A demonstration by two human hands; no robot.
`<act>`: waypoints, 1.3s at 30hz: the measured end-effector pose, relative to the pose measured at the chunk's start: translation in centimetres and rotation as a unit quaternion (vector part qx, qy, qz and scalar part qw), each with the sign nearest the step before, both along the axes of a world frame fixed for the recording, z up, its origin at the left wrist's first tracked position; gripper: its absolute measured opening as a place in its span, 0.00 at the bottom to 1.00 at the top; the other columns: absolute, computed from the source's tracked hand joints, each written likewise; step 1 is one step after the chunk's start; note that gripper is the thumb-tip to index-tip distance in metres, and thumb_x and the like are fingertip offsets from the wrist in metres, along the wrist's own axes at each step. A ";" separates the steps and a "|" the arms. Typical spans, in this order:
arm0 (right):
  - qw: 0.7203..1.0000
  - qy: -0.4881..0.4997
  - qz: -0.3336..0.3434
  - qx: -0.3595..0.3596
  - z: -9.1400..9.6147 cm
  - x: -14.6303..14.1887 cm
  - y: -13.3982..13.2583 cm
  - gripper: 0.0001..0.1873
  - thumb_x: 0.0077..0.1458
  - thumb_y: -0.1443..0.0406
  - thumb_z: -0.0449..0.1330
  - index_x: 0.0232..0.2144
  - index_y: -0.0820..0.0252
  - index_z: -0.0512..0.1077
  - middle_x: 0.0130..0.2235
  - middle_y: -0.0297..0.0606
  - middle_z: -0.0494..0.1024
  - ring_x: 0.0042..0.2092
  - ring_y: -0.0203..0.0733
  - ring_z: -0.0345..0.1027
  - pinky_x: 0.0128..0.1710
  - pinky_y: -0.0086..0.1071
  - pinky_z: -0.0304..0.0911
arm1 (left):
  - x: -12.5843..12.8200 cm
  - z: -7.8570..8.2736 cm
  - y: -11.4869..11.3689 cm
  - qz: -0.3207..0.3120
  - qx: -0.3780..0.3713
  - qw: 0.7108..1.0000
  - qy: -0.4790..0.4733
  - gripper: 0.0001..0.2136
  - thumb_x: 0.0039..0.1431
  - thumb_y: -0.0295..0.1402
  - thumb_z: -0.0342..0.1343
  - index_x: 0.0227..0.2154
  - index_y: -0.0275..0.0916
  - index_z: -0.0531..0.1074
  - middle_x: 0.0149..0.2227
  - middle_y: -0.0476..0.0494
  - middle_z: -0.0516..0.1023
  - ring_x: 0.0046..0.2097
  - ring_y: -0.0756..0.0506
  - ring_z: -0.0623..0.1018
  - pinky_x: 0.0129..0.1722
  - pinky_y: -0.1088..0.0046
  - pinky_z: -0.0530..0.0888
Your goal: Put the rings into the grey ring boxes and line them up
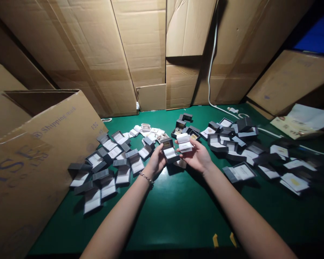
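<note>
- Bare forearms [116,223] reach in from the bottom edge over a green work mat [162,219], with two scraps of yellow tape [215,240] at its near edge; a chain bracelet [146,178] circles the left one.
- Left hand [156,162] closes around a dark grey open jewellery box [169,151], holding it just above the mat, near the middle of the view.
- Right hand [196,155] curls narrowly, its fingers and thumb pinching a folded white card insert [184,142] just beside the box.
- Lid stands at the far side, with the open base tilted toward the camera; the long axis seems to run roughly away from the person, though the fingers hide part of the outline.
- Risk: the card could buckle if forced in askew, and the lightly held box could slip or snap shut.
- Nearby, loose boxes [105,169] lie close to the left hand, and more boxes [240,144] crowd the right, so an elbow or dropped box could scatter them.
- Beyond, white inserts [145,131] lie heaped, and cardboard sheets [140,46] line the back.
</note>
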State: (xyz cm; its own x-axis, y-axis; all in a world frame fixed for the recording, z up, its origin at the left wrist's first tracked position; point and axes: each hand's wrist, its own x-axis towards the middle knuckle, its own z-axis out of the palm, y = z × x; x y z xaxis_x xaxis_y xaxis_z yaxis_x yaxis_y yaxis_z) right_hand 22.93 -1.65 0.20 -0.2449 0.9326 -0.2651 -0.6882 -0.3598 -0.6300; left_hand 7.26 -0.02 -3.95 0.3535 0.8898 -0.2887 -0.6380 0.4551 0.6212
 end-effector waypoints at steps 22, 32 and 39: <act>1.000 0.010 -0.006 -0.017 -0.1 -0.1 0.1 0.14 0.58 0.61 0.51 0.34 0.63 0.74 0.29 0.42 0.79 0.25 0.37 0.68 0.20 0.27 0.62 | -0.4 -0.3 -0.3 -0.020 0.048 0.998 0.031 0.17 0.55 0.40 0.56 0.45 0.35 0.74 0.39 0.40 0.79 0.40 0.43 0.78 0.45 0.66 0.73; 0.998 0.002 -0.004 -0.062 0.0 -0.4 -0.3 0.10 0.56 0.62 0.54 0.34 0.61 0.74 0.30 0.39 0.80 0.29 0.39 0.70 0.34 0.37 0.69 | -0.4 -0.1 -0.3 0.021 0.050 0.995 0.080 0.14 0.53 0.37 0.58 0.41 0.36 0.76 0.44 0.39 0.77 0.44 0.44 0.76 0.45 0.69 0.71; 0.998 0.038 -0.048 -0.022 0.2 0.1 -0.2 0.11 0.56 0.62 0.55 0.35 0.60 0.74 0.33 0.40 0.81 0.31 0.41 0.73 0.36 0.37 0.70 | -0.2 -0.6 -0.6 -0.064 0.141 0.978 0.142 0.14 0.53 0.39 0.57 0.38 0.36 0.78 0.41 0.38 0.79 0.41 0.43 0.76 0.41 0.70 0.70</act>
